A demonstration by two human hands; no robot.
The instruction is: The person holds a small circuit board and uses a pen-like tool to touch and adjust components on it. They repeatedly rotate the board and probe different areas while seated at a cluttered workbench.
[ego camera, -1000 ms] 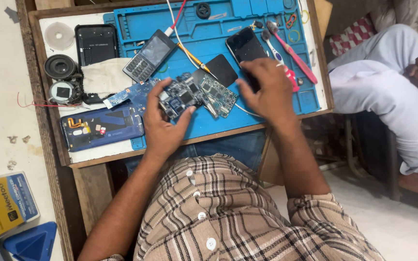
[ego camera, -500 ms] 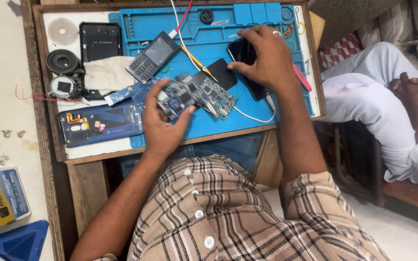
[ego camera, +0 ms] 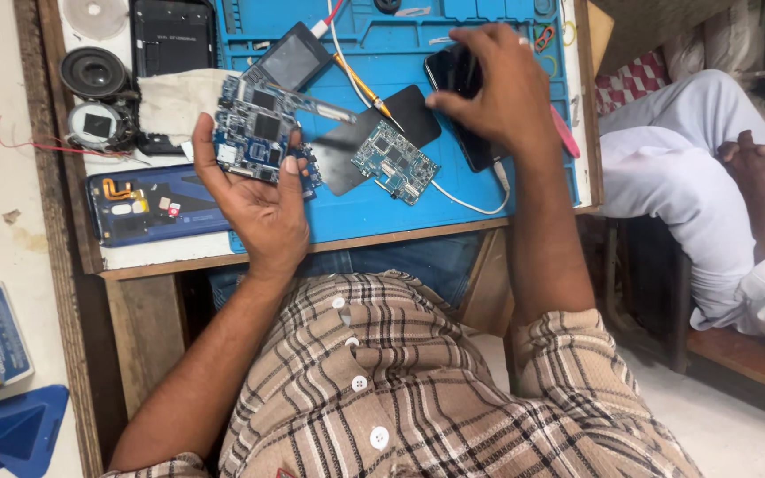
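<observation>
My left hand (ego camera: 258,199) holds a blue circuit board (ego camera: 254,128) lifted above the blue work mat (ego camera: 453,186), thumb and fingers clamped on its edges. A second, smaller green circuit board (ego camera: 394,161) lies on the mat beside a black flat pad (ego camera: 374,137). My right hand (ego camera: 498,93) rests on a black phone (ego camera: 467,97) at the mat's right side, fingers curled over it. A yellow-handled tool (ego camera: 367,87) lies between the two hands.
A dark phone (ego camera: 289,60) sits at the mat's top. Left of the mat lie a white cloth (ego camera: 174,102), two round speakers (ego camera: 95,97), a black tablet shell (ego camera: 173,35) and an opened blue phone back (ego camera: 148,208). Another person in white (ego camera: 710,195) sits at right.
My left hand has lifted the blue board off the mat and drawn it left, leaving the green board lying there. My right hand moved up onto the black phone.
</observation>
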